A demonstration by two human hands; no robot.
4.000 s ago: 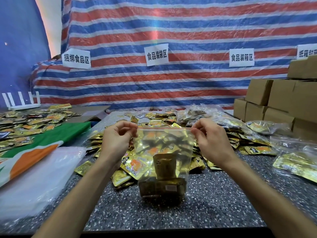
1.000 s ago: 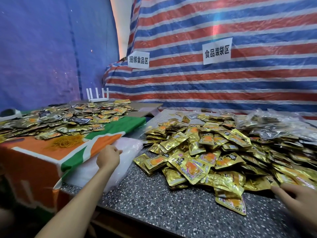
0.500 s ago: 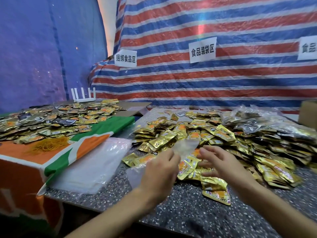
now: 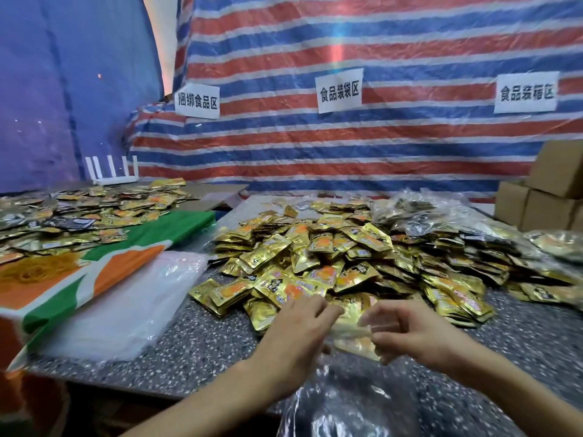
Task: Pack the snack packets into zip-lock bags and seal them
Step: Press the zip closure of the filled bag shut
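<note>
A large heap of gold snack packets (image 4: 318, 263) covers the middle of the speckled table (image 4: 189, 345). An empty clear zip-lock bag (image 4: 344, 402) hangs in front of me, its top edge held between my two hands. My left hand (image 4: 299, 329) pinches the bag's mouth on the left. My right hand (image 4: 407, 332) pinches it on the right with curled fingers. Both hands hover just in front of the heap's near edge. The bag's mouth is partly hidden behind my fingers.
A stack of empty clear bags (image 4: 126, 307) lies at the left on the table. Filled bags (image 4: 441, 216) pile up at the back right beside cardboard boxes (image 4: 549, 197). A second table with an orange-green cloth (image 4: 94, 266) carries more packets.
The filled bag held 4 s ago is gone. My left hand reached to the bag stack, then brought an empty bag to the centre. Both hands now hold its top.
</note>
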